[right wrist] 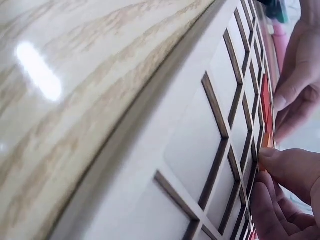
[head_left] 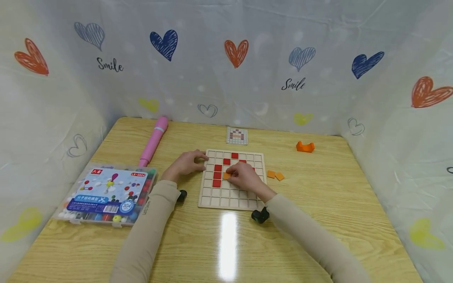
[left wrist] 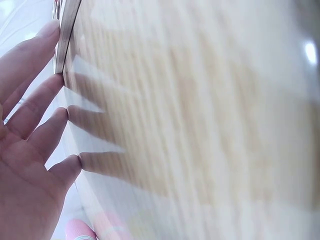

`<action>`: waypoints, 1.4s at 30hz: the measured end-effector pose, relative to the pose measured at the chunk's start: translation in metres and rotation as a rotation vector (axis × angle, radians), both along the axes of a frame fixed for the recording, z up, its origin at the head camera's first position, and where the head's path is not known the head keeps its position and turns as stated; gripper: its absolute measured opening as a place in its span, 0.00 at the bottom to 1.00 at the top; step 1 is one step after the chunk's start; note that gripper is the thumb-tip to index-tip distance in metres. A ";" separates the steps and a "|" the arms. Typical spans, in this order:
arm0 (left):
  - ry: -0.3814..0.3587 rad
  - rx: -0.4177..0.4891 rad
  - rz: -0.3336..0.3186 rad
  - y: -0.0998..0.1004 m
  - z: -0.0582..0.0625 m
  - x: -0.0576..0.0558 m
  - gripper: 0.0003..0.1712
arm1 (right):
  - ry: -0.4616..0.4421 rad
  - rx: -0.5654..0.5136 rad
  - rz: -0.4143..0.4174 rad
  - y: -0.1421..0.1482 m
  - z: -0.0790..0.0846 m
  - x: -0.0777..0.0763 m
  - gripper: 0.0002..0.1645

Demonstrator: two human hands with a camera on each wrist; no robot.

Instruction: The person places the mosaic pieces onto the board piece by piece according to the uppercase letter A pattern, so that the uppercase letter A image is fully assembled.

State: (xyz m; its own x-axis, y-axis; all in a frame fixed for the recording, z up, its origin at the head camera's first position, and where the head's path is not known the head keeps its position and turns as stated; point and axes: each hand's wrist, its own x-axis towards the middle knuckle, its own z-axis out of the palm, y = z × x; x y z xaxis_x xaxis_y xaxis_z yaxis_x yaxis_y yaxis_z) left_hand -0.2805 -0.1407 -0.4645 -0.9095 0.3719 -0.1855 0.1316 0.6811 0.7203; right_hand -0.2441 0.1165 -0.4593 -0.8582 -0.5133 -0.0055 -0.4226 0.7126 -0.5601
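A wooden grid board [head_left: 212, 202] lies flat on the table, with several red square tiles [head_left: 216, 183] in its cells. My right hand [head_left: 245, 177] is over the middle of the board and pinches an orange square tile [head_left: 225, 176] beside the red column. In the right wrist view, thumb and fingers meet at that orange tile [right wrist: 265, 141], down at the grid. My left hand [head_left: 187, 162] touches the board's left edge, its fingers spread and loosely bent. The left wrist view shows fingertips [left wrist: 73, 161] resting on the tabletop.
Two loose orange tiles [head_left: 275, 175] lie right of the board. Behind it is a small pattern card [head_left: 237, 136]. An orange bracket-shaped piece [head_left: 305, 147] sits farther right. At left are a plastic case of molecular model parts [head_left: 106, 194] and a pink cylindrical object [head_left: 154, 141].
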 end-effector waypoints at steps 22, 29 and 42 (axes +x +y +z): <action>-0.003 -0.014 0.011 0.001 0.002 0.000 0.22 | 0.031 0.019 -0.016 -0.004 -0.001 0.000 0.14; 0.004 -0.020 0.006 0.002 0.003 0.001 0.22 | 0.043 0.021 -0.041 -0.007 -0.002 0.001 0.12; -0.014 -0.010 0.015 0.003 0.004 0.002 0.22 | -0.009 -0.115 -0.196 0.019 -0.001 0.016 0.15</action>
